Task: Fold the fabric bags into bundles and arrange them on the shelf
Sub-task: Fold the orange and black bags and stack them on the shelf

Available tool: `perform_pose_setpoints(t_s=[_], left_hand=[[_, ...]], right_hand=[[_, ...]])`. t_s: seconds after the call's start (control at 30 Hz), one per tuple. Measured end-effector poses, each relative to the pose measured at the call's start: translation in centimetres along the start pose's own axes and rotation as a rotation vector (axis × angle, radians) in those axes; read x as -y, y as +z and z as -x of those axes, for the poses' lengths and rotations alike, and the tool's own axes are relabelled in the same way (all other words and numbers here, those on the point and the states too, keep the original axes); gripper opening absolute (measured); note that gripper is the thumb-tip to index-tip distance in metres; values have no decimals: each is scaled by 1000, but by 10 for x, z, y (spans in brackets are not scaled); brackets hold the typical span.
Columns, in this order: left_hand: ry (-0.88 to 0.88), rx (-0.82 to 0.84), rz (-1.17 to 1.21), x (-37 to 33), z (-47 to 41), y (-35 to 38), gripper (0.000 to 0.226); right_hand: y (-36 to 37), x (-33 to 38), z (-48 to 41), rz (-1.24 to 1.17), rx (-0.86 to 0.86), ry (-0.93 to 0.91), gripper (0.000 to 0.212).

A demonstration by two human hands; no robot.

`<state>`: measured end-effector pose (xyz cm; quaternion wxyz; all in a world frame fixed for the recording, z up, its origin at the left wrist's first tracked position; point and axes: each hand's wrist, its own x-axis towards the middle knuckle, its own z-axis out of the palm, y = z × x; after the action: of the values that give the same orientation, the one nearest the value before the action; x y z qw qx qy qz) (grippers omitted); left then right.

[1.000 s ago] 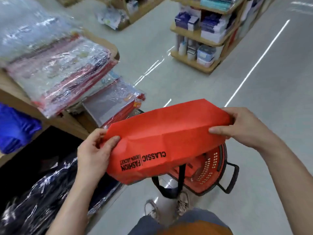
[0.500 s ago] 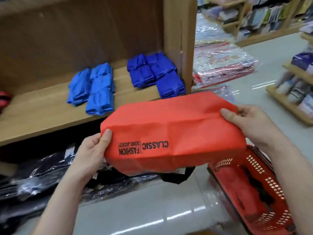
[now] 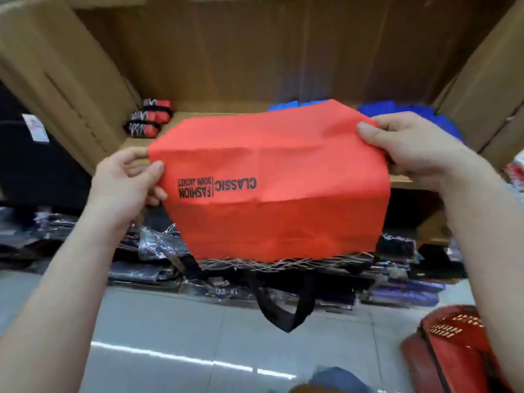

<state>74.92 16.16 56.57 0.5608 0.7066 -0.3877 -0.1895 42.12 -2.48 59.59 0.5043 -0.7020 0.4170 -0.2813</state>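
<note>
I hold the bag (image 3: pixel 269 171) stretched wide in the air in front of the shelf (image 3: pixel 187 116), one end in each hand. My left hand (image 3: pixel 124 180) pinches the nine o'clock end, thumb on the near face, the other fingers curled behind the cloth. My right hand (image 3: pixel 411 146) grips the two o'clock corner the same way, thumb laid over the front. The right end sits higher than the left, so the bag tilts. It is red and crossed by fold creases, and its black print (image 3: pixel 218 187) reads upside down to me: CLASSIC, FASHION. A strip of mesh (image 3: pixel 283 263) shows along the six o'clock edge, and a black strap (image 3: pixel 286 310) hangs in a loop below it, above the floor (image 3: pixel 170 321). The bag hides the middle of the shelf board; whether it touches the board I cannot tell.

On the shelf, at ten o'clock from the bag, red bundles (image 3: pixel 150 117) lie piled by the left wall. At one o'clock, blue bundles (image 3: pixel 397 110) show over the bag's top edge and behind my right hand. Under the shelf lie dark packs (image 3: pixel 158 245) in shiny plastic. At five o'clock a red basket (image 3: pixel 453 350) stands on the floor, cut off by the frame.
</note>
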Motion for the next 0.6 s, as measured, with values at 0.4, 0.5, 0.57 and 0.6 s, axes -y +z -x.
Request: perform_pose_setpoints(t_s=[0.4, 0.5, 0.57, 0.6], left_hand=[[187, -316, 308, -6, -106, -66, 30], [262, -359, 315, 0, -129, -52, 27], [269, -387, 161, 20, -146, -45, 28], [242, -391, 79, 35, -156, -46, 34]], right_hand=[[82, 73, -114, 28, -258, -934, 24], [103, 38, -138, 62, -449, -1078, 28], [121, 8, -154, 194, -464, -1049, 26], [131, -7, -162, 284, -438, -1008, 31]])
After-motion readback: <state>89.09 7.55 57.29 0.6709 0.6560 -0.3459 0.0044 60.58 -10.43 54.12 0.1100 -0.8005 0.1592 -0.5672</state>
